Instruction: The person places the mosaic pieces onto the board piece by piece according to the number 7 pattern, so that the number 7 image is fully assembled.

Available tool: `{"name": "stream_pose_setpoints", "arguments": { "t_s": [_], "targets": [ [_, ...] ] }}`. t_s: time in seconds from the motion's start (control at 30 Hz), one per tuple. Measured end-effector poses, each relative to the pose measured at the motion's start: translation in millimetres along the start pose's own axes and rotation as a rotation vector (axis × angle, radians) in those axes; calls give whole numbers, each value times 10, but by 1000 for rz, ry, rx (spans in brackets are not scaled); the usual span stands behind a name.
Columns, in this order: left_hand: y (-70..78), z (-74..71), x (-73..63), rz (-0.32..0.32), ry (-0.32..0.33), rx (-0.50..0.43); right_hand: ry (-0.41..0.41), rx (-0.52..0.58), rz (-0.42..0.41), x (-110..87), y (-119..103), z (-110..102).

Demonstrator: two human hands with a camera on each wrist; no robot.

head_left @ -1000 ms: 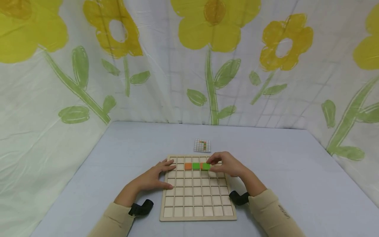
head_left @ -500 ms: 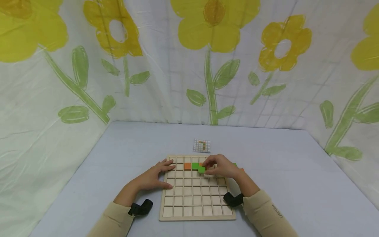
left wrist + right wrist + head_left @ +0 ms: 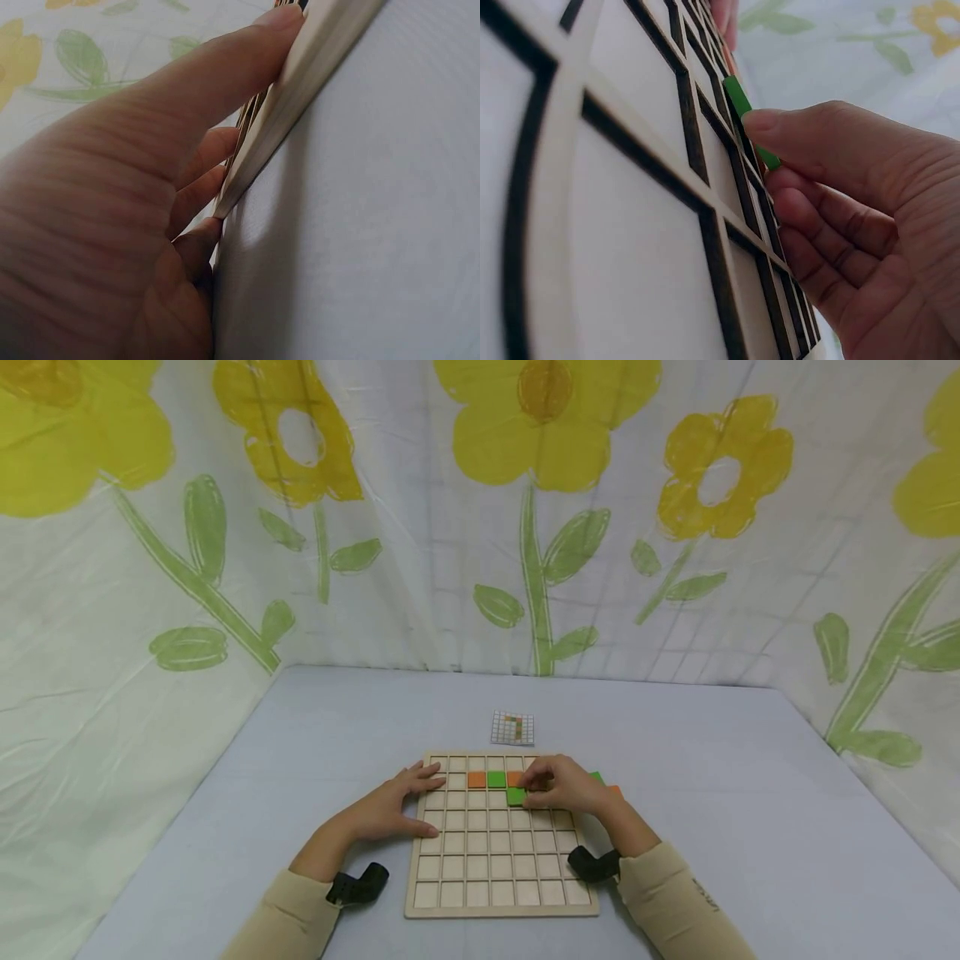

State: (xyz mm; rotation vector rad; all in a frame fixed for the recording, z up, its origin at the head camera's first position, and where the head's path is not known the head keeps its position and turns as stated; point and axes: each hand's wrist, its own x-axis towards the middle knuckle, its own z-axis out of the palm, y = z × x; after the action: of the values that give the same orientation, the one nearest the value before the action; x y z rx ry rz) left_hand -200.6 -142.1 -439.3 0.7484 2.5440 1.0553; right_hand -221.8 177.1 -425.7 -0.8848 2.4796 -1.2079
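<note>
A wooden grid board [image 3: 477, 866] lies on the table. In its second row sit an orange tile [image 3: 477, 780], a green tile [image 3: 497, 780] and another orange tile [image 3: 513, 777], partly covered by fingers. My right hand [image 3: 566, 787] pinches a further green tile [image 3: 515, 797] just below that last orange one. The right wrist view shows this green tile [image 3: 739, 97] tilted at its cell, thumb on its face. My left hand [image 3: 384, 810] rests on the board's left edge, fingers spread and thumb on the frame [image 3: 289, 64].
A small printed pattern card [image 3: 513, 727] lies behind the board. Beyond my right wrist, a loose green tile [image 3: 596, 777] and an orange tile [image 3: 616, 792] show on the table, partly hidden. A flower-printed curtain [image 3: 420, 568] hangs behind.
My right hand has carried the green tile from the second row's right side down and slightly left to the third row. The left hand has stayed on the board's edge.
</note>
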Motion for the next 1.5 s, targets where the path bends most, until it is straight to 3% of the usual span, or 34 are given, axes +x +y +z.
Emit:
{"name": "stream_pose_setpoints", "arguments": {
  "t_s": [1.5],
  "targets": [
    [-11, -11, -7, 17, -2, 5, -10, 7, 1, -19, 8, -27]
  ]
}}
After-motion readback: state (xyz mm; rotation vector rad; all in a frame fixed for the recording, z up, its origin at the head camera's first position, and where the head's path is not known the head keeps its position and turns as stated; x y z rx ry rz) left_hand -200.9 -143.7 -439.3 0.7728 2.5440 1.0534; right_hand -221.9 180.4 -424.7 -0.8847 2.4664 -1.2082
